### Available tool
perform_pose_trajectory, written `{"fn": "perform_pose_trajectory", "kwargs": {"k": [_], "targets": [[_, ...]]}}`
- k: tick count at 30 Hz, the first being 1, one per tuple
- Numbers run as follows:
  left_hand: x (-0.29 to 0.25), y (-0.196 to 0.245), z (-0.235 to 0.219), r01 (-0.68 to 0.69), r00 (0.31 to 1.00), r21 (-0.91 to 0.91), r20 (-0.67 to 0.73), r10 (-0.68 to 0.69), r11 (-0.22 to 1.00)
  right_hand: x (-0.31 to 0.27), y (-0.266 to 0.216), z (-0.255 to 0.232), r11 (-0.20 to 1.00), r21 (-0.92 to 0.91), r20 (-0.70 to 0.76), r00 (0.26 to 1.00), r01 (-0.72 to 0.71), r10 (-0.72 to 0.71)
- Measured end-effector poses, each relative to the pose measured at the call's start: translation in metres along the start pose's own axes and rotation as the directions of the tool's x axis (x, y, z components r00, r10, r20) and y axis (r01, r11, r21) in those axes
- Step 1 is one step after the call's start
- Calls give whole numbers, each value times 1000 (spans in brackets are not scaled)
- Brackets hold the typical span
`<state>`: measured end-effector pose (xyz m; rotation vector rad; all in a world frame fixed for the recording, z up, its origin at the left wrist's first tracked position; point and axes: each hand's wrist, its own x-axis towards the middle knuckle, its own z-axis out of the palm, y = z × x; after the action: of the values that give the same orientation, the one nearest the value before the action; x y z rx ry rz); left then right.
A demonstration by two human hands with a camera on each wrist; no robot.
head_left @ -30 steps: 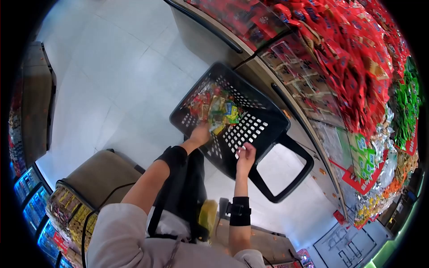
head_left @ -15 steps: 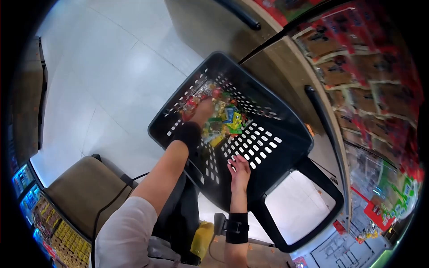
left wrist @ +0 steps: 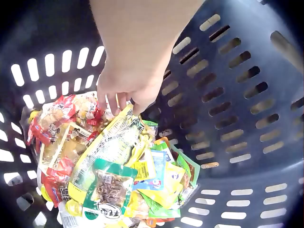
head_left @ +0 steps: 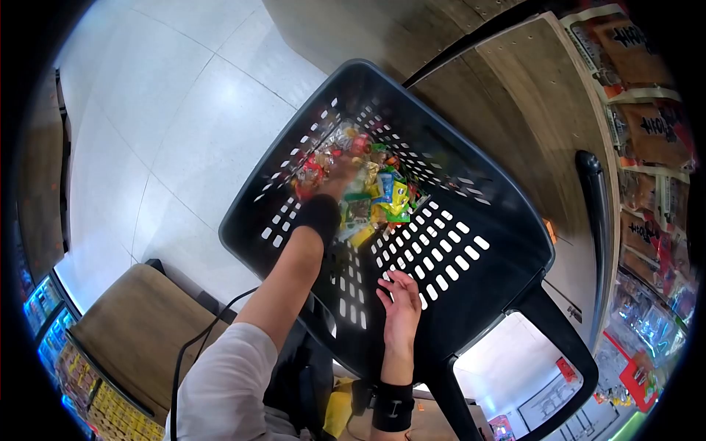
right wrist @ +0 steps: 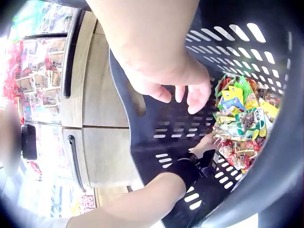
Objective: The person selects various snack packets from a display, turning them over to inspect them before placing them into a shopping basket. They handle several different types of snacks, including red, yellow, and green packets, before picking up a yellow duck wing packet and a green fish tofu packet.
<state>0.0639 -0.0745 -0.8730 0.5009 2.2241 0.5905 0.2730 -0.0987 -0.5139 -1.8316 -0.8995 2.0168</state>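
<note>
While the yellow-edged packet (left wrist: 107, 149) lies in the black basket (head_left: 507, 239), its upper corner appears to be pinched by the curled fingers of the left hand (left wrist: 130, 78); with so little of it gripped, a slip could be caused by a hurried pull on slick film. Its lower part is overlapped by a green-edged packet (left wrist: 111, 187), which could be dragged along or flipped. Red-wrapped snacks (left wrist: 59, 173) are crowded in on one side, bright sachets (left wrist: 166, 187) on the other, so a second piece could be scooped up by accident. Over the near part of the basket, the right hand (head_left: 402, 309) is held with fingers loosely bent, nothing seen between them; no steadying grip is shown, and the basket could be shifted by a bump from the left forearm (head_left: 290, 268). Farther out, a black cable (head_left: 174, 397) is looped beside that arm, where a snag is risked.
</note>
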Motion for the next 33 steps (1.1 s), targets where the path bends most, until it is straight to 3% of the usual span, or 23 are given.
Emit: {"fn": "perform_pose_trajectory", "kwargs": {"k": [1,7,11,15,17,23,27,33], "targets": [[-4,5,-2,24,1000,5,4,-24,1000,0,0,0,1000,2,0,1000,1,-1],[-35,25,-20,-201,979,118,17,201,972,1,-6,0,1000,20,8,1000,11,-11],[-71,46,-48,-324,943,-89,-115,314,942,-2,-12,-2,999,30,7,1000,18,-18],[-97,63,-70,-289,955,-165,-121,272,943,-20,-16,-10,999,47,13,1000,-1,0],[-108,64,-78,-178,984,-26,-9,178,984,-32,-22,-14,999,43,23,1000,-5,4],[-182,128,-168,-409,912,-76,-20,409,909,-86,-69,-15,997,74,40,999,22,-26],[-250,190,-249,-572,818,-174,-58,572,801,-111,-100,-13,990,77,56,991,116,-121],[-349,256,-343,-537,828,-261,21,561,802,-146,-137,-18,989,61,91,986,135,-140]]}}
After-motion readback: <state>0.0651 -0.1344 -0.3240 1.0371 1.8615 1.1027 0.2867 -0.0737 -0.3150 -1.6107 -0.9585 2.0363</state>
